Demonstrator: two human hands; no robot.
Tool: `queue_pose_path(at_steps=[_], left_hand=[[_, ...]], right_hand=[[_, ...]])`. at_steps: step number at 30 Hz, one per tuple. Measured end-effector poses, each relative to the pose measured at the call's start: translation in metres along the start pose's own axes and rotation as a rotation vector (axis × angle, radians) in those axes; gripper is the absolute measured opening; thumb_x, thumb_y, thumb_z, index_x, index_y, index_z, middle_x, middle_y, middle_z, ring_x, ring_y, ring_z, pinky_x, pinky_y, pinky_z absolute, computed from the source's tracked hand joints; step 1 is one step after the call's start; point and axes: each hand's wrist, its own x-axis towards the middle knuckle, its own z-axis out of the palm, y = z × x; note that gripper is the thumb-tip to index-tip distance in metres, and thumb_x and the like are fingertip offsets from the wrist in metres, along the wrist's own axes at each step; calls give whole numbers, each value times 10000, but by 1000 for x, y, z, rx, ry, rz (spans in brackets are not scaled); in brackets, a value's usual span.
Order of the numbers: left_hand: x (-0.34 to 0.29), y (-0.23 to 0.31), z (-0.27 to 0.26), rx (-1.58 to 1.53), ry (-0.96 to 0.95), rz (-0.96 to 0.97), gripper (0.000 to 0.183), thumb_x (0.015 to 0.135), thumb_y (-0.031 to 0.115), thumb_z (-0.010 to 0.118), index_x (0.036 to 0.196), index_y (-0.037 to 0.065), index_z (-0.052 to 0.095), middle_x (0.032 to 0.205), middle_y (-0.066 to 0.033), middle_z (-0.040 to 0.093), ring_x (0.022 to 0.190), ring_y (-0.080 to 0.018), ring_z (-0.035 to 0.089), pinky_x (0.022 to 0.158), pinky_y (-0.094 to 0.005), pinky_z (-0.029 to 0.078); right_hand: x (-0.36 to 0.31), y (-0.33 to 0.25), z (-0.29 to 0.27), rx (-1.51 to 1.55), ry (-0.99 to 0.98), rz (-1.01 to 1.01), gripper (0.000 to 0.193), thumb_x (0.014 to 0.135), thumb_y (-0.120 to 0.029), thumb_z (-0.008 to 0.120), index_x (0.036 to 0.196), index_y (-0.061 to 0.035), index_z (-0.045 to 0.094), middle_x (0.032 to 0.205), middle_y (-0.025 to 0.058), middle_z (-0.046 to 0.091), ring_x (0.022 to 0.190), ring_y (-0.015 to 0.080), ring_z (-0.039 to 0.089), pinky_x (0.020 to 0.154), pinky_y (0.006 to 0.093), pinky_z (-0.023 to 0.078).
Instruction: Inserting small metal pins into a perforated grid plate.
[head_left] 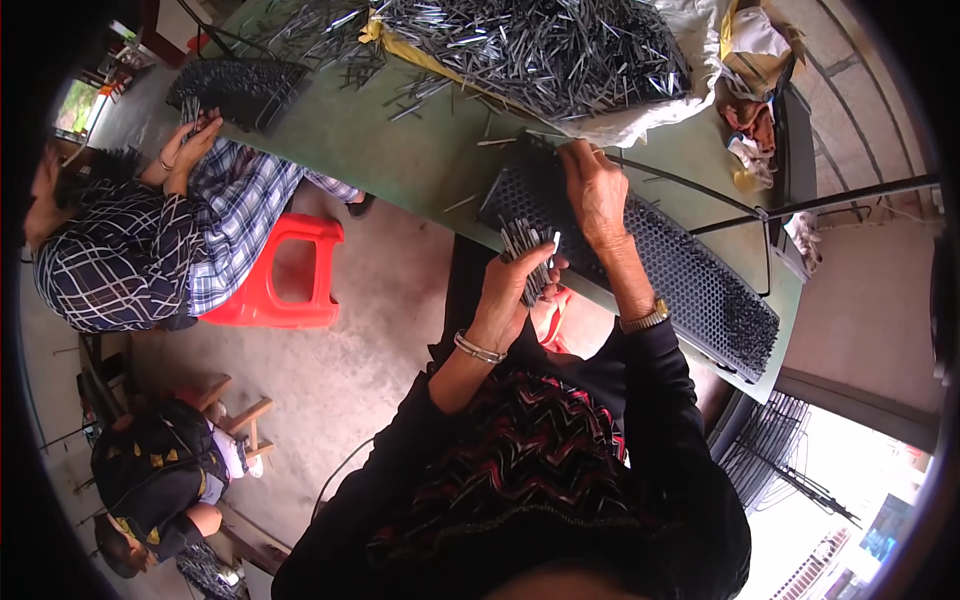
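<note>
Counter (400, 165): green top. Along near edge, lying slantwise: black perforated tray (690, 265), holes densely filled at right end. Beyond it: open white sack (692, 115) bearing heaped dark strips (560, 60). Loose strips (408, 106) scattered left of sack. Second black tray (240, 88) at left. Crumpled reddish cloth (757, 125) at right.

Blown-out glare at lower right

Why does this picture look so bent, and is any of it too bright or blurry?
In the head view, lines at the upper right bow, a wide-lens effect; strong light bleaches the lower right around the dark wire rack; strips in the left hand glint but read fairly clearly.
</note>
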Motion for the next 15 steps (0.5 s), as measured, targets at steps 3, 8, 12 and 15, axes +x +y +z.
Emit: queue_pose_path(at_steps=[3,8,12,15], left_hand=[[0,-1,-3,7,39,-1,163,851,91,647,977,8,585,784,-106,631,629,-138,576,499,-245,419],[0,1,-10,41,37,52,173,846,99,657,984,22,586,804,-88,629,632,-135,575,504,-251,428],[-1,14,-16,142,25,114,182,849,131,664,998,46,603,839,-73,654,627,-130,599,485,-235,457],[3,21,-20,312,99,122,203,843,158,679,998,38,624,848,-58,656,617,-100,592,473,-213,448]], right_hand=[[-1,-5,-3,-18,-38,-7,77,863,-125,615,922,-80,634,855,121,629,744,351,623,623,409,485],[-21,-35,-35,110,74,99,119,853,-87,630,956,-30,652,894,127,604,796,311,614,690,366,488],[-82,-33,-57,-70,-49,-7,329,767,-233,711,1058,-95,648,1060,100,594,983,286,573,805,442,445],[-103,-16,-60,-155,-232,-110,680,701,-391,719,1306,-163,510,1379,132,418,1296,327,375,1070,490,282]])
